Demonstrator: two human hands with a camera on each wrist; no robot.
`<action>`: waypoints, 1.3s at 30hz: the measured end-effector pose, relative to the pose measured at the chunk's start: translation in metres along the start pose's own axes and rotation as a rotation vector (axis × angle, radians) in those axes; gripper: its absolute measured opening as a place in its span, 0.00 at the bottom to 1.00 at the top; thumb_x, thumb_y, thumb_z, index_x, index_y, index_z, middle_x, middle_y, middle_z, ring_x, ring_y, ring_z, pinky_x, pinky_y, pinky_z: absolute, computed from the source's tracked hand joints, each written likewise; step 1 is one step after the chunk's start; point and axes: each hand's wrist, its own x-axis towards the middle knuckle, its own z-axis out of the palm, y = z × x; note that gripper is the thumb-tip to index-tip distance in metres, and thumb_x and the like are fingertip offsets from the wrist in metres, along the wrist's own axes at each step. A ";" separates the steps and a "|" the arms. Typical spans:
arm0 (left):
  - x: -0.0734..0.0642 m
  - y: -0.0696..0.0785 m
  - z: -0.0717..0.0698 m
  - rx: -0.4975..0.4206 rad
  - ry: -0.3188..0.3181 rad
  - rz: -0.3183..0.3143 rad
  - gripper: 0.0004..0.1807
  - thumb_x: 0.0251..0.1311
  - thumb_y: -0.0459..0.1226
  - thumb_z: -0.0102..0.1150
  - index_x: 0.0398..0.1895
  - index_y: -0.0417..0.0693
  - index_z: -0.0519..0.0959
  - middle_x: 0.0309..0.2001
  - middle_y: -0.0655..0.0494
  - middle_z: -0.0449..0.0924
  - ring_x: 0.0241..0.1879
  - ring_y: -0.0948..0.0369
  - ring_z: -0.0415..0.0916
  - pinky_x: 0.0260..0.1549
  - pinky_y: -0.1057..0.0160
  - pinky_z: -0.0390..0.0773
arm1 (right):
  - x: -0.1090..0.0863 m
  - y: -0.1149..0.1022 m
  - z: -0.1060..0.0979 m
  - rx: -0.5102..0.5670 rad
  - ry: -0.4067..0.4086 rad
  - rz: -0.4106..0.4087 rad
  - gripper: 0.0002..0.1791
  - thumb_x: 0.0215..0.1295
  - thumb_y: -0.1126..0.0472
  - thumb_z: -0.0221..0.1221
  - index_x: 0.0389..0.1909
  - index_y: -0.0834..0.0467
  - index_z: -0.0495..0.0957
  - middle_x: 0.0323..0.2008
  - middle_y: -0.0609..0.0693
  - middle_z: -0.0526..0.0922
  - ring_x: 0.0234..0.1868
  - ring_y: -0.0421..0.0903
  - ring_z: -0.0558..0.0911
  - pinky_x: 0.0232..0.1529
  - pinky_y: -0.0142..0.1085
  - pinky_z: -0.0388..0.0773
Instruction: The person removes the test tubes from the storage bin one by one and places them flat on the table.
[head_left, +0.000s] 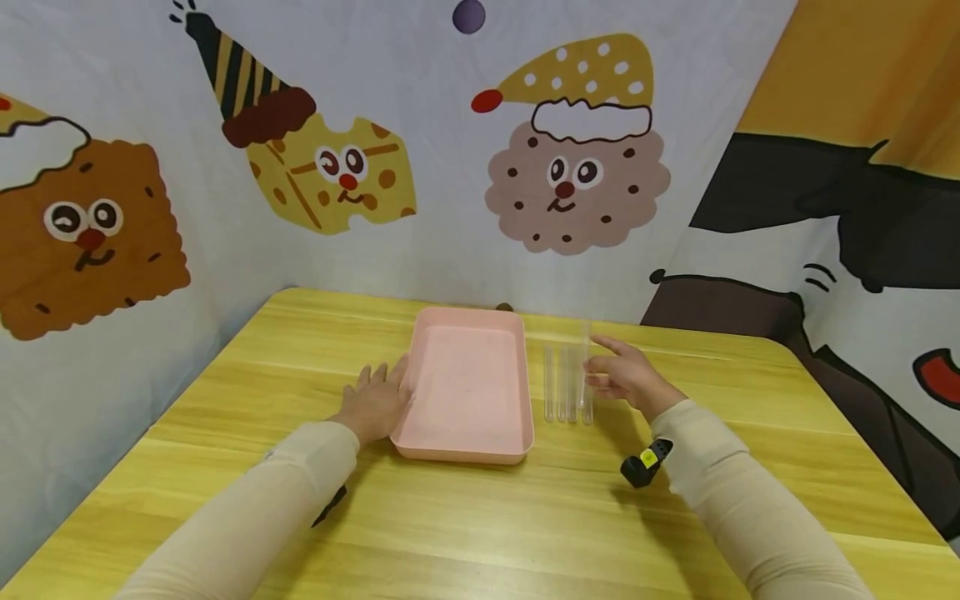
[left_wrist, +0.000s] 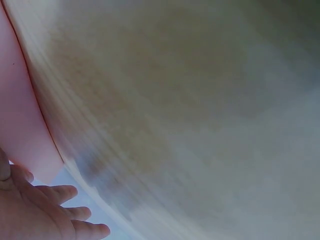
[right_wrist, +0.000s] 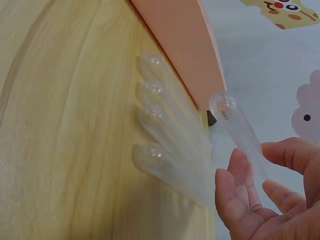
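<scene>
In the head view my right hand (head_left: 628, 377) pinches a clear test tube (right_wrist: 234, 120) between thumb and fingers. The right wrist view shows this tube lifted above the table, its rounded end away from the hand. Several more clear test tubes (right_wrist: 165, 122) lie side by side on the table, just left of that hand and beside a pink tray (head_left: 468, 383). My left hand (head_left: 377, 402) is at the tray's left side with its fingers extended. It appears to touch the tray wall; the left wrist view shows the fingers spread beside it.
A yellow wood-grain table (head_left: 480, 533) lies under everything. Behind it hangs a white curtain (head_left: 442, 258) with cartoon prints, close to the table's back edge. A black wrist camera (head_left: 641, 467) is strapped under the right sleeve.
</scene>
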 end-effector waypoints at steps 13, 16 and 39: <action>0.001 0.001 0.001 0.003 0.000 -0.006 0.32 0.77 0.48 0.30 0.78 0.51 0.40 0.74 0.32 0.45 0.72 0.33 0.36 0.63 0.27 0.43 | 0.001 0.013 -0.012 -0.024 0.010 0.027 0.39 0.70 0.64 0.52 0.77 0.55 0.45 0.51 0.57 0.76 0.32 0.40 0.82 0.34 0.36 0.82; 0.000 0.001 0.001 0.005 -0.002 -0.008 0.32 0.77 0.48 0.31 0.78 0.51 0.40 0.74 0.32 0.45 0.72 0.33 0.36 0.63 0.27 0.43 | 0.001 0.016 -0.014 -0.020 0.006 0.038 0.39 0.70 0.64 0.52 0.77 0.56 0.44 0.52 0.57 0.76 0.33 0.40 0.82 0.34 0.36 0.82; 0.000 0.004 0.000 -0.021 -0.009 -0.023 0.32 0.77 0.48 0.31 0.78 0.52 0.40 0.74 0.32 0.44 0.72 0.34 0.35 0.64 0.28 0.42 | 0.005 0.029 -0.021 -0.120 0.004 0.065 0.38 0.70 0.64 0.51 0.76 0.60 0.45 0.50 0.59 0.78 0.35 0.45 0.80 0.38 0.42 0.81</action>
